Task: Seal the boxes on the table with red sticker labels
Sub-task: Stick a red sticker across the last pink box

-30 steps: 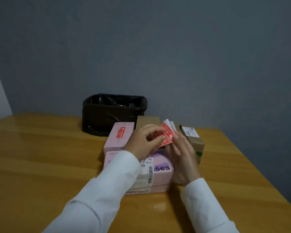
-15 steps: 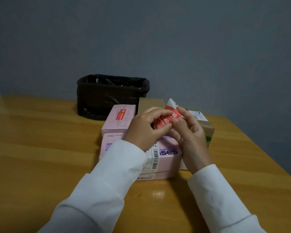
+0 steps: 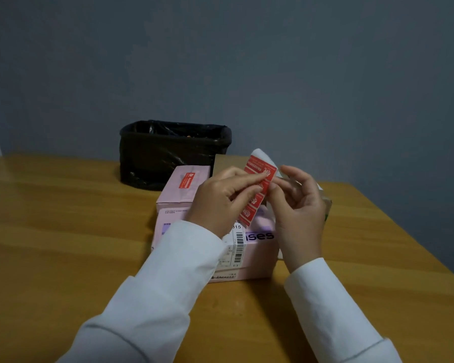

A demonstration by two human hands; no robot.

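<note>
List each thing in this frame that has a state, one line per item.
Strip of red sticker labels: held in the air, pinched by both hands.
Left hand: fingers pinching the strip.
Right hand: pinching the strip's edge.
Small pink cardboard box: closed, red label on top.
Large pink cardboard box: closed.
Black lined bin: open-topped.

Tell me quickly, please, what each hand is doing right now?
Left hand: pinching the strip of red sticker labels.
Right hand: fingertips at the strip's edge, apparently pinching it.
</note>
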